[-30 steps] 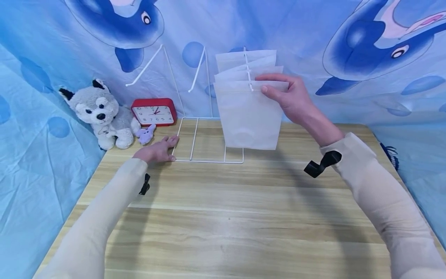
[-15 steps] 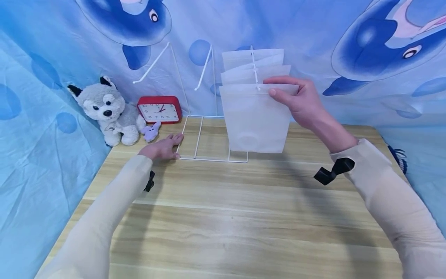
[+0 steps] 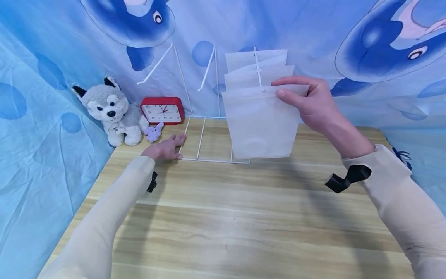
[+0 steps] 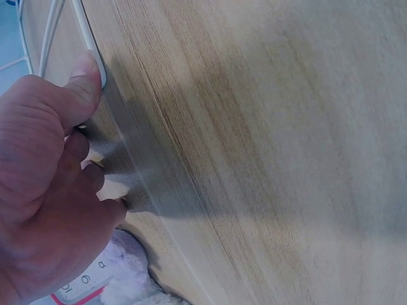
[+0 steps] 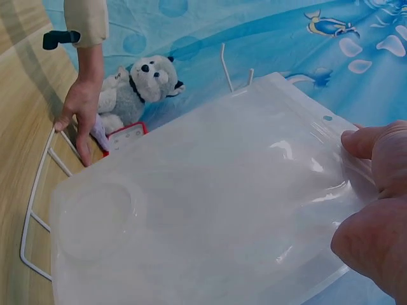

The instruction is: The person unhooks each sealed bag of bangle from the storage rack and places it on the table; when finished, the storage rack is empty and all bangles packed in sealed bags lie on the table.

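Note:
My right hand (image 3: 313,99) pinches the top right edge of a white translucent zip pouch (image 3: 261,124). Its punched hole, which shows bare in the right wrist view, sits just in front of the tip of a white wire hook (image 3: 258,71). Behind it, more such pouches (image 3: 240,79) hang on that hook. The hook belongs to a white wire display rack (image 3: 216,161), whose base lies flat on the table. At the base's left side my left hand (image 3: 165,148) rests with fingers spread, the thumb (image 4: 86,76) pressing on the front corner.
Two bare hooks (image 3: 208,69) rise at the rack's left. Beside it stand a red clock (image 3: 162,111), a small purple plush (image 3: 153,132) and a grey husky plush (image 3: 113,112). A blue dolphin-print cloth (image 3: 306,35) hangs behind the wooden table (image 3: 223,217).
The right hand has drawn the front pouch toward me and slightly right, and its hole has come off the hook tip. The left hand stays on the rack; the head view has shifted slightly.

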A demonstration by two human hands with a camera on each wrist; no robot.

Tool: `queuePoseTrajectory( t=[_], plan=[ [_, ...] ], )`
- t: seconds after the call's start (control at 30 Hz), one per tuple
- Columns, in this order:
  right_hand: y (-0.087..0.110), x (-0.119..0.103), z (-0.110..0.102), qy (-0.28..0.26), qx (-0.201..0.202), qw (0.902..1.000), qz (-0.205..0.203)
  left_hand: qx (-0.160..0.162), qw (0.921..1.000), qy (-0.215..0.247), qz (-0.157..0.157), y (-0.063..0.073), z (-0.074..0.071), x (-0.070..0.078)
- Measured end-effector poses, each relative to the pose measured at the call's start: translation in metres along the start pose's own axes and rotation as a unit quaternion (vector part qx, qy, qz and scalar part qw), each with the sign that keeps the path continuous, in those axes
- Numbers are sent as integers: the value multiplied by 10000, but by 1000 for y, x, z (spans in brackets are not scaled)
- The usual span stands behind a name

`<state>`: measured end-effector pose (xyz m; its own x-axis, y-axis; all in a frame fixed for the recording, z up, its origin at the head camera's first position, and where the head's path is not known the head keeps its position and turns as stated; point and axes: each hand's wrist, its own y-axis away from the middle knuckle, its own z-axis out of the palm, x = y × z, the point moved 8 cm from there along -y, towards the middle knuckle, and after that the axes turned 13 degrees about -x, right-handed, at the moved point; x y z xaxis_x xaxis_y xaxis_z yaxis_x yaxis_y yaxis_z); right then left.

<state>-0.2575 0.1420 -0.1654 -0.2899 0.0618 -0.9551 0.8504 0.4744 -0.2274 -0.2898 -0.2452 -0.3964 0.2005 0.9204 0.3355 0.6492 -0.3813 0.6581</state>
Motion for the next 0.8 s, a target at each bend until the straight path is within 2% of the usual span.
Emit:
queuePoseTrajectory(
  t=[0.07,0.13,0.2,0.3,0.47,0.6,0.7,0.8],
  plan=[
    [3,0,-1,-274,-29,9996,-70,-37,10000,-5,10,-2,1,1],
    [5,-1,-4,-309,3,9995,-78,-36,10000,6,-37,-2,1,1],
    [9,-2,-8,-47,108,9999,0,-4,10000,-47,-47,-2,0,1],
    [16,-4,-17,-35,288,9996,-19,43,9999,-102,-20,-1,-3,2],
    [27,-4,-42,-724,503,9951,-438,15,10000,-17,-31,-4,-7,2],
    [40,-2,-65,-1177,463,9885,-829,18,9999,114,-45,-5,-10,3],
    [55,5,-84,-1605,522,9815,-908,5,9999,108,-21,-4,-9,4],
    [73,14,-106,-1849,839,9747,-932,-42,10000,90,-6,-4,-4,4]
  ],
)
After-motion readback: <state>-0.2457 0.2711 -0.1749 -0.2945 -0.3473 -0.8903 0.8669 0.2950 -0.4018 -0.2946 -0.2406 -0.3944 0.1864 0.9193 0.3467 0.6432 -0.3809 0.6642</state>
